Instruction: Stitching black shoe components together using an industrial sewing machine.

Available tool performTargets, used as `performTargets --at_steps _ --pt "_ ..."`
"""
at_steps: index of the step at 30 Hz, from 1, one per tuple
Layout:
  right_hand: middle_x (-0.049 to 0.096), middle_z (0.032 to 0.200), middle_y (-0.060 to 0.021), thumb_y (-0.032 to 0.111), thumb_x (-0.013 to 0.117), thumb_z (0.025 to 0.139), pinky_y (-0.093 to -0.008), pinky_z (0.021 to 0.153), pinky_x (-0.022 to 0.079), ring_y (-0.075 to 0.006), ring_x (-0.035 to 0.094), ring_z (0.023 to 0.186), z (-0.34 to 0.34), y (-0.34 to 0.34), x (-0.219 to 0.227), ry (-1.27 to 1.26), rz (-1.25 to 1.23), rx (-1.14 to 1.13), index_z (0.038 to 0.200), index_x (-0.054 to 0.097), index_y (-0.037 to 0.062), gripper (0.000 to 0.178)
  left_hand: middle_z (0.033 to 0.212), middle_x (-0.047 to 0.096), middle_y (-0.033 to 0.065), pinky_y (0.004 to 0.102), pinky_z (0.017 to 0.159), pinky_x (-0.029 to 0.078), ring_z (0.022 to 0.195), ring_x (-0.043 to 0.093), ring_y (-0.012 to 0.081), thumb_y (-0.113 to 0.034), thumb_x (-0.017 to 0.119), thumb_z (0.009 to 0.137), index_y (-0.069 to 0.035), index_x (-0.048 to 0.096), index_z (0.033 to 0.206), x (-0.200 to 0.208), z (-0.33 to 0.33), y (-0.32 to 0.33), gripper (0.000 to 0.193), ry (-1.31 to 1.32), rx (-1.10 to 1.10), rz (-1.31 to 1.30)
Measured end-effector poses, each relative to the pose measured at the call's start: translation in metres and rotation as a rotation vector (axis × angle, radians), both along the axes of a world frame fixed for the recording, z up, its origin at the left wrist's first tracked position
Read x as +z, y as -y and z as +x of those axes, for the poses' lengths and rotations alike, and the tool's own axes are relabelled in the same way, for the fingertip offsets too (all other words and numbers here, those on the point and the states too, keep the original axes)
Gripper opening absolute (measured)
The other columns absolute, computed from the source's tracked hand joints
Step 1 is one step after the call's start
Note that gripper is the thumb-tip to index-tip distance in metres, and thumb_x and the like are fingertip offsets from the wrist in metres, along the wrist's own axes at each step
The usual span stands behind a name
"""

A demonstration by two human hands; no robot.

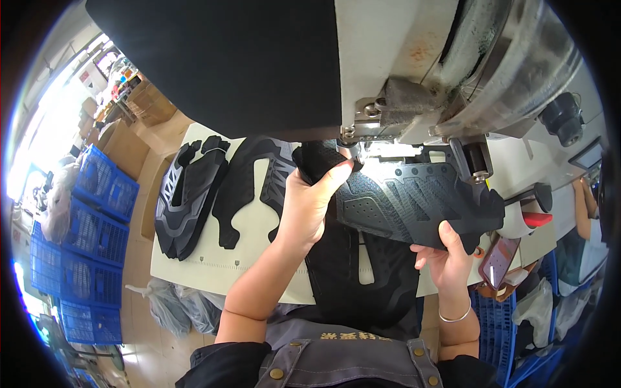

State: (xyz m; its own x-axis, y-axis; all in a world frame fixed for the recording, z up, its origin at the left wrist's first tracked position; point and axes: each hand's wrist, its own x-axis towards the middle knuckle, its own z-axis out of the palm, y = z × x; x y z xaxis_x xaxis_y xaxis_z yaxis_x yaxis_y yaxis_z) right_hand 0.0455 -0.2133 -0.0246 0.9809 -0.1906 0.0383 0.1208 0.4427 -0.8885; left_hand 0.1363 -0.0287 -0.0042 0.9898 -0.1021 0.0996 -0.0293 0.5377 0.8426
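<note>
A dark grey and black shoe upper (394,204) lies flat under the head of an industrial sewing machine (401,84). My left hand (309,204) grips its left end close beside the needle area, thumb on top and fingers mostly hidden beneath. At the upper's lower right edge, my right hand (449,262) pinches the material between thumb and curled fingers. Below it, another black upper (388,284) hangs over the table's near edge. To the left lie a stack of grey-and-black uppers (187,213) and a further black piece (234,194).
The pale worktable (265,265) carries a printed ruler. A phone (500,260) rests at its right side, near a red object (537,220). Blue crates (97,236) and plastic bags (178,307) stand at left. Another person's arm (583,207) shows at far right.
</note>
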Motion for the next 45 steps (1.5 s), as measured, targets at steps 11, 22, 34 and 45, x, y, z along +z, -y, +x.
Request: performTargets --at_steps 11,22,34,45 --pt "0.063 0.071 -0.0166 0.025 0.037 0.091 -0.0248 0.044 0.048 -0.0185 0.058 0.048 -0.012 -0.003 -0.009 -0.060 -0.010 0.115 0.096 0.055 -0.0080 0.038 0.087 0.062 0.0081 0.0279 0.067 0.050 0.079 0.059 0.0141 -0.020 0.051 0.088 0.003 0.059 0.089 -0.015 -0.062 0.031 0.025 -0.077 -0.250 0.109" --pt "0.059 0.079 -0.0067 0.014 0.040 0.089 -0.0232 0.055 0.041 -0.0109 0.051 0.059 -0.017 0.092 0.018 0.543 -0.712 0.038 0.100 0.055 -0.0033 0.026 0.043 0.031 -0.0095 0.0230 0.036 0.016 0.040 0.024 0.0002 -0.023 0.055 0.087 -0.009 0.034 0.039 -0.047 -0.052 0.023 0.054 0.005 -0.020 0.252" --pt "0.057 0.090 -0.0021 0.008 0.059 0.079 -0.0206 0.074 0.043 -0.0077 0.054 0.081 0.109 0.085 0.010 0.117 -0.428 0.173 0.100 0.051 0.0013 0.023 0.073 0.058 -0.0012 0.0186 0.056 0.040 0.063 0.049 0.0034 -0.015 0.050 0.089 0.001 0.059 0.079 -0.002 -0.060 0.026 0.021 -0.170 -0.040 0.008" --pt "0.060 0.092 -0.0044 0.012 0.060 0.080 -0.0207 0.071 0.045 -0.0079 0.056 0.078 0.079 0.089 0.026 0.114 -0.443 0.112 0.109 0.050 -0.0036 0.034 0.076 0.061 0.0010 0.0214 0.059 0.045 0.065 0.052 0.0046 -0.008 0.055 0.085 0.004 0.060 0.083 -0.013 -0.058 0.017 0.013 0.039 -0.084 0.190"
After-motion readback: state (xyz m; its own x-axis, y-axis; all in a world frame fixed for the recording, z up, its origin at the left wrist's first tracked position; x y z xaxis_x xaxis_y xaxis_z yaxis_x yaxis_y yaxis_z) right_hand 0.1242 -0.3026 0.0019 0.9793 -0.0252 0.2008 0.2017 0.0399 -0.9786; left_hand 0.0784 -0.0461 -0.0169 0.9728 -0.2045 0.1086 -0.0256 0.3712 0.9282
